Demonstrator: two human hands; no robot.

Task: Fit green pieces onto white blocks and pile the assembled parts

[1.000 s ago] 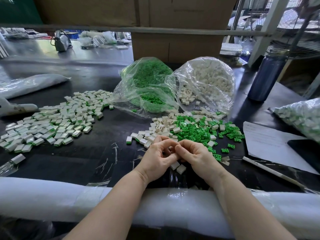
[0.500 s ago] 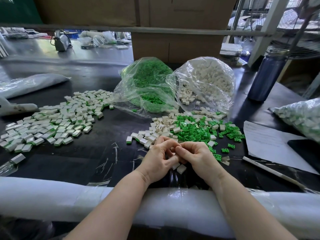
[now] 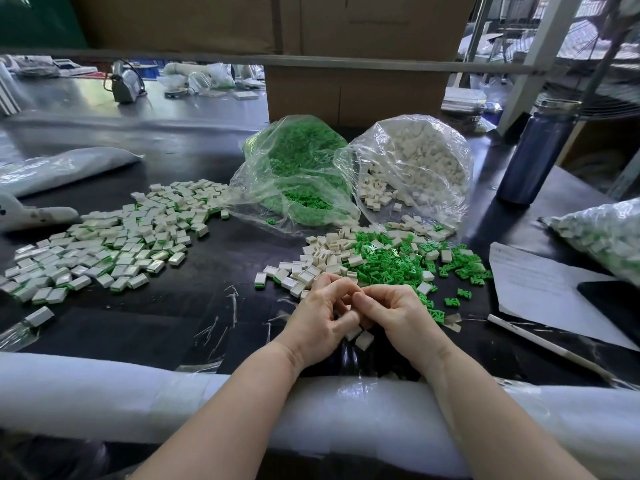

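Observation:
My left hand (image 3: 320, 315) and my right hand (image 3: 398, 315) meet fingertip to fingertip low over the dark table, pinching a small part between them; the part is almost wholly hidden by the fingers. Two white blocks (image 3: 360, 336) lie under my hands. Just beyond them lies a loose heap of green pieces (image 3: 391, 263) mixed with white blocks (image 3: 318, 259). A wide pile of assembled white-and-green parts (image 3: 114, 244) spreads over the left of the table.
Two open clear bags stand behind the heap: green pieces (image 3: 298, 174) and white blocks (image 3: 412, 168). A blue bottle (image 3: 535, 154), a paper sheet (image 3: 540, 289), a white pen (image 3: 547, 344) and another bag of parts (image 3: 606, 237) sit right. White foam padding (image 3: 138, 396) lines the near edge.
My hands have stayed in place; the fingers have shifted slightly around the small part pinched between them.

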